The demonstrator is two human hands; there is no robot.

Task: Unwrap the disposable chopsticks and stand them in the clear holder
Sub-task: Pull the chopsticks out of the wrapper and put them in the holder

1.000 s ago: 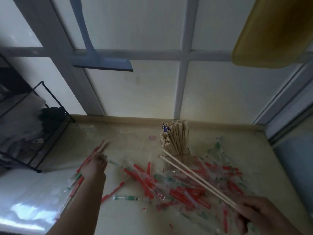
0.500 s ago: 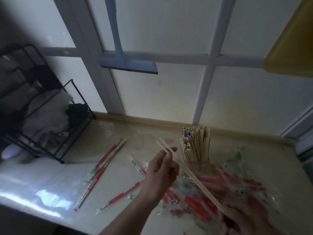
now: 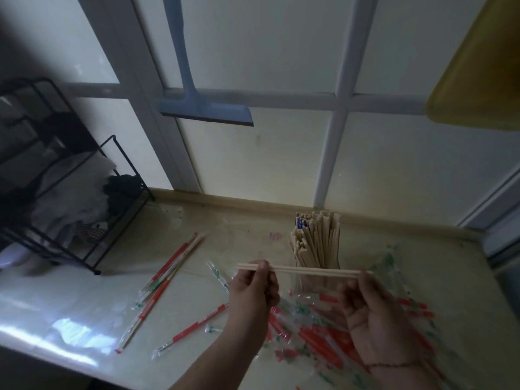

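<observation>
— Wooden pair of bare chopsticks (image 3: 305, 269) held level, crosswise in front of the clear holder (image 3: 318, 249). Left hand (image 3: 253, 288) pinches one end, right hand (image 3: 374, 305) pinches the other.

— Holder position?

— Twelve o'clock from the hands, near the wall, already packed with sticks. Wrapped pairs (image 3: 166, 277) lie at nine o'clock; empty wrappers (image 3: 323, 333) heaped at six.

— Recommendation?

— Tip the pair upright with one hand, aim for a gap among the sticks, lower gently so the holder does not topple.

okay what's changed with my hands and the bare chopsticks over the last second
The left hand left the wrapped pairs and now pinches the pale bare wooden chopsticks, which the right hand swung level. The clear holder of chopsticks stayed put.
</observation>
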